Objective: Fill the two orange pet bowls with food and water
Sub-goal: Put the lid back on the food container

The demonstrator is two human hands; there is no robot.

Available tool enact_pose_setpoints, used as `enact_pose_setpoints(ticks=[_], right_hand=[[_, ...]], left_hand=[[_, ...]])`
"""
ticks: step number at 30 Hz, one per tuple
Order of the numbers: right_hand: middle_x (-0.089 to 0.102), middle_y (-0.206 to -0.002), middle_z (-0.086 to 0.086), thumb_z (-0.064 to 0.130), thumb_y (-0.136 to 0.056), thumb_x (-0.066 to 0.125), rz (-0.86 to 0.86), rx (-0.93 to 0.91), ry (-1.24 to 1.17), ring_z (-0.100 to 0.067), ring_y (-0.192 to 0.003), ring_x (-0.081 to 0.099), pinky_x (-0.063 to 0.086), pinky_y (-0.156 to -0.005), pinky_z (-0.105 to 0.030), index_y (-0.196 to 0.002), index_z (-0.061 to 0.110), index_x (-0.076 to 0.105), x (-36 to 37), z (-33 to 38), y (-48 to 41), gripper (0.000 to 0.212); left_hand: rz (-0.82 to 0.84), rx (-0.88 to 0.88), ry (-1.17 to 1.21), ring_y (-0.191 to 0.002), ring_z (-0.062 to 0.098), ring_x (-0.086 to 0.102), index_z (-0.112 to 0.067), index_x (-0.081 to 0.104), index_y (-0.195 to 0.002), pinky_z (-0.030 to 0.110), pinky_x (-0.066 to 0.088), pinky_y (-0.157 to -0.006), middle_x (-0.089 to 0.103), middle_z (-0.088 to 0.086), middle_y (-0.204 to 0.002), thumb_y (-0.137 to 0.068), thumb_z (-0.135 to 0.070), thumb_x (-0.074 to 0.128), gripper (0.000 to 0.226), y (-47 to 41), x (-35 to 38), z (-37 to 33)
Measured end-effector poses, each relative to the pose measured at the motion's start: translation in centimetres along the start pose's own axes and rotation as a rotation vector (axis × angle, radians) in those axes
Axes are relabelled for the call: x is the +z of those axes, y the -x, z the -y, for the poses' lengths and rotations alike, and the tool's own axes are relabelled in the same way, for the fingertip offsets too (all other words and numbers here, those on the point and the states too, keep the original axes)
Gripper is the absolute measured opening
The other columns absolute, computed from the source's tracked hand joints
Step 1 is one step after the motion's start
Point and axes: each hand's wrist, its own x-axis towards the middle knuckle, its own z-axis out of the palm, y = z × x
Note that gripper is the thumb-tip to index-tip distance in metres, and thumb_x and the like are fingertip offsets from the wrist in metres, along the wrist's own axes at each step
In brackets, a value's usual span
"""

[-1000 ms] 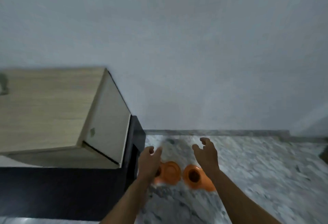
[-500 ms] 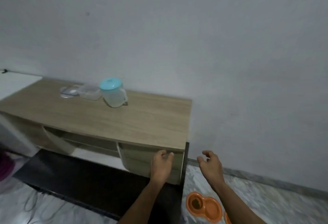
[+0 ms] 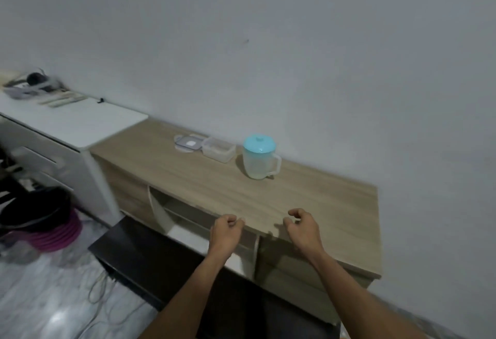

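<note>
A clear plastic jug with a teal lid (image 3: 259,157) stands on the wooden cabinet (image 3: 330,204) near the wall. Left of it sit a clear food container (image 3: 218,149) and its loose lid (image 3: 188,143). My left hand (image 3: 225,234) and my right hand (image 3: 302,227) hover side by side at the cabinet's front edge, well short of the jug. The fingers of both are loosely curled and hold nothing. The orange pet bowls are out of view.
A white cabinet (image 3: 72,124) with clutter on top adjoins the wooden one on the left. A black low board (image 3: 150,255) lies in front of the cabinet. Stacked pink basins (image 3: 56,234) and loose cables (image 3: 99,285) lie on the marble floor at left.
The view has swung up and left from the orange bowls on the floor to the cabinet top. Both hands rose to the cabinet's front edge and their fingers curled in.
</note>
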Motion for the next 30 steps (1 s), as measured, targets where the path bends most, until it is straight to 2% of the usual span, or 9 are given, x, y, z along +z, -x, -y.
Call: enact_pose_setpoints(ticks=[3,8,13,16,19,22,26,30], right_hand=[[0.066,-0.122,-0.012,0.019,-0.087,0.062,0.024,-0.027,0.003,-0.028,-0.111,0.061,0.044,-0.091,-0.030,-0.117,0.010,0.066,4.9,3.2,-3.2,0.031],[0.065,-0.124,-0.010,0.017,-0.088,0.063,0.057,-0.026,-0.046,-0.026,-0.114,0.059,0.045,-0.098,-0.035,-0.115,0.011,0.066,13.2,8.3,-9.0,0.028],[0.064,-0.126,-0.012,0.015,-0.090,0.061,0.112,-0.023,-0.024,-0.027,-0.117,0.057,0.043,-0.102,-0.038,-0.117,0.008,0.065,19.8,12.9,-12.8,0.027],[0.063,-0.127,-0.012,0.014,-0.091,0.060,0.143,-0.036,-0.003,-0.026,-0.117,0.057,0.042,-0.101,-0.034,-0.118,0.008,0.065,23.4,15.3,-14.9,0.028],[0.064,-0.127,-0.012,0.013,-0.091,0.060,0.139,-0.032,-0.009,-0.026,-0.117,0.058,0.041,-0.099,-0.031,-0.117,0.007,0.065,26.9,17.8,-17.2,0.027],[0.063,-0.127,-0.012,0.014,-0.091,0.060,0.134,-0.001,-0.015,-0.025,-0.118,0.057,0.041,-0.101,-0.032,-0.119,0.006,0.064,30.5,19.9,-19.3,0.029],[0.061,-0.131,-0.014,0.016,-0.093,0.059,0.105,0.035,0.002,-0.026,-0.119,0.057,0.042,-0.103,-0.034,-0.126,0.004,0.060,35.1,22.3,-22.6,0.035],[0.062,-0.123,-0.015,0.016,-0.095,0.057,0.050,0.042,0.094,-0.027,-0.109,0.060,0.044,-0.090,-0.028,-0.124,0.005,0.058,39.3,23.8,-26.4,0.031]], left_hand=[[-0.028,-0.003,-0.007,-0.103,0.020,0.062,-0.007,0.066,-0.115,0.024,0.043,-0.085,0.069,0.006,-0.110,-0.091,-0.029,0.064,0.032,-5.0,-3.8,0.6],[-0.065,-0.030,-0.059,-0.099,0.022,0.064,-0.008,0.069,-0.106,0.026,0.046,-0.083,0.071,0.007,-0.102,-0.090,-0.028,0.065,0.027,-13.7,-10.7,1.1],[-0.116,-0.070,-0.089,-0.090,0.036,0.067,-0.009,0.068,-0.081,0.033,0.048,-0.075,0.066,0.004,-0.074,-0.088,-0.019,0.066,0.013,-21.6,-17.5,1.1],[-0.137,-0.055,-0.111,-0.080,0.028,0.063,-0.009,0.068,-0.078,0.026,0.041,-0.072,0.065,0.003,-0.072,-0.089,-0.019,0.065,0.015,-24.5,-20.6,0.2],[-0.135,-0.059,-0.115,-0.083,0.025,0.060,-0.011,0.067,-0.079,0.024,0.038,-0.073,0.067,0.007,-0.080,-0.090,-0.024,0.065,0.018,-28.3,-22.6,-0.1],[-0.109,-0.063,-0.139,-0.090,0.030,0.065,-0.012,0.068,-0.074,0.029,0.044,-0.077,0.072,0.011,-0.085,-0.089,-0.028,0.065,0.023,-33.1,-23.7,-0.1],[-0.036,-0.055,-0.224,-0.086,0.026,0.068,-0.019,0.066,-0.065,0.036,0.054,-0.084,0.072,-0.002,-0.075,-0.080,-0.046,0.063,0.031,-40.6,-24.6,0.3],[0.024,-0.042,-0.306,-0.091,0.025,0.069,-0.027,0.069,-0.076,0.040,0.055,-0.087,0.075,-0.005,-0.086,-0.065,-0.064,0.050,0.043,-50.3,-24.5,2.7]])
